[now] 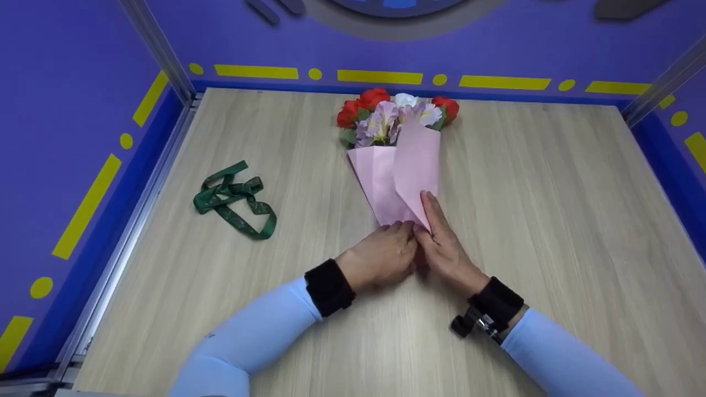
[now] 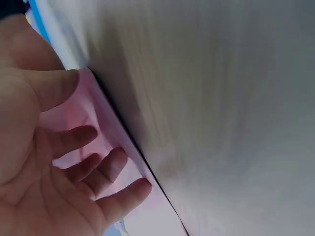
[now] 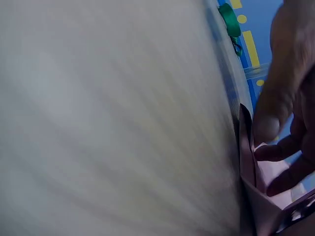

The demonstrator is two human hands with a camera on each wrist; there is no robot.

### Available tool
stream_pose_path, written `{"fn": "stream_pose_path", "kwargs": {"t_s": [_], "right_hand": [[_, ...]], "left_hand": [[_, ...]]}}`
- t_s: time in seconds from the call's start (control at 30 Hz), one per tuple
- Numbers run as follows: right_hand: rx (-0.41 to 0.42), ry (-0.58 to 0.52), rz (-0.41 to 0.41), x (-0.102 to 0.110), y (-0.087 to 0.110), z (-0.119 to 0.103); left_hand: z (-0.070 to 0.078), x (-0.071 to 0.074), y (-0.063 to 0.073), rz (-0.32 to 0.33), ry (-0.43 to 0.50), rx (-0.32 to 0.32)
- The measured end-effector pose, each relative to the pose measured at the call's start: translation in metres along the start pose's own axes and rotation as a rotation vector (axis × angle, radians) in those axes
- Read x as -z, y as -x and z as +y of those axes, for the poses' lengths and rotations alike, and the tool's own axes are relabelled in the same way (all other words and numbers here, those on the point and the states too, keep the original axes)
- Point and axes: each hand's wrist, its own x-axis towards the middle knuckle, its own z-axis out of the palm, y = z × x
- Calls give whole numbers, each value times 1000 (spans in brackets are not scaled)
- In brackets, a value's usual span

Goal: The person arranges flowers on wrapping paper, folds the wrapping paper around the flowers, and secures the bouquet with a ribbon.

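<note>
A bouquet (image 1: 380, 121) of red, white and pale purple flowers lies on the table, wrapped in pink wrapping paper (image 1: 416, 160). My left hand (image 1: 383, 256) holds the lower end of the wrap with curled fingers. In the left wrist view, its thumb and fingertips touch the pink wrapping paper (image 2: 147, 211) along its edge. My right hand (image 1: 447, 248) holds the wrap's lower right side, fingers along the overlapping flap and thumb near the left hand. In the right wrist view, fingertips meet the folded pink wrapping paper (image 3: 248, 162). The stems are hidden.
A tangled green ribbon (image 1: 237, 201) lies on the wooden table (image 1: 540, 220) to the left of the bouquet. Blue and purple panels (image 1: 309, 49) with yellow marks stand behind the table and along both sides.
</note>
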Motion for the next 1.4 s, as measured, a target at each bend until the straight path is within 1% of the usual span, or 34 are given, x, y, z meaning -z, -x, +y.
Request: {"fn": "stream_pose_path", "kwargs": {"t_s": [0.03, 0.1, 0.13, 0.17, 0.2, 0.27, 0.3, 0.33, 0.37, 0.4, 0.43, 0.47, 0.53, 0.57, 0.63, 0.7, 0.77, 0.8, 0.83, 0.9, 1.0, 1.1, 1.27, 1.33, 1.4], "right_hand": [[15, 44, -8, 0, 0, 0], [28, 109, -20, -1, 0, 0], [37, 139, -25, -1, 0, 0], [47, 169, -29, -2, 0, 0], [62, 200, -31, -2, 0, 0], [89, 254, -38, -4, 0, -2], [99, 278, -46, -5, 0, -3], [108, 296, -54, -5, 0, -4], [112, 315, -63, -6, 0, -5], [112, 333, -71, -6, 0, -6], [107, 345, -79, -7, 0, -7], [103, 356, -84, -8, 0, -7], [94, 380, -89, -9, 1, -8], [89, 393, -92, -10, 1, -8], [87, 408, -89, -10, 1, -9], [91, 424, -86, -10, 1, -8], [86, 435, -83, -8, 2, -7], [83, 438, -78, -6, 4, -6], [73, 445, -78, -3, 7, -4], [52, 461, -84, 6, 16, -1], [45, 509, -101, 20, 32, 3], [91, 573, -121, 27, 44, 4], [174, 627, -138, 27, 47, 4], [170, 622, -138, 27, 47, 4], [156, 619, -114, 26, 47, 4]], "left_hand": [[0, 1, 4, -14, 7, -16], [0, 3, 11, -67, 34, -53], [-1, 4, 13, -99, 58, -73], [-2, 3, 14, -118, 85, -96], [-4, 2, 15, -126, 136, -114], [-12, 0, 17, -113, 255, -146], [-18, -2, 18, -96, 325, -144], [-24, -3, 19, -72, 399, -122], [-32, -3, 21, -45, 475, -82], [-39, -3, 23, -18, 554, -17], [-47, -3, 25, -3, 624, 62], [-54, -3, 27, 9, 705, 156], [-65, -4, 29, 7, 917, 349], [-69, -5, 29, 4, 1019, 435], [-74, -9, 26, 7, 1245, 579], [-75, -15, 22, 16, 1423, 685], [-74, -20, 18, 55, 1513, 765], [-73, -22, 16, 76, 1554, 793], [-73, -24, 14, 87, 1573, 816], [-72, -26, 11, 108, 1605, 837], [-73, -28, 6, 117, 1634, 840], [-75, -29, 5, 118, 1644, 841], [-78, -29, 6, 99, 1646, 860], [-78, -29, 6, 84, 1640, 860], [-78, -29, 5, 72, 1631, 849]]}}
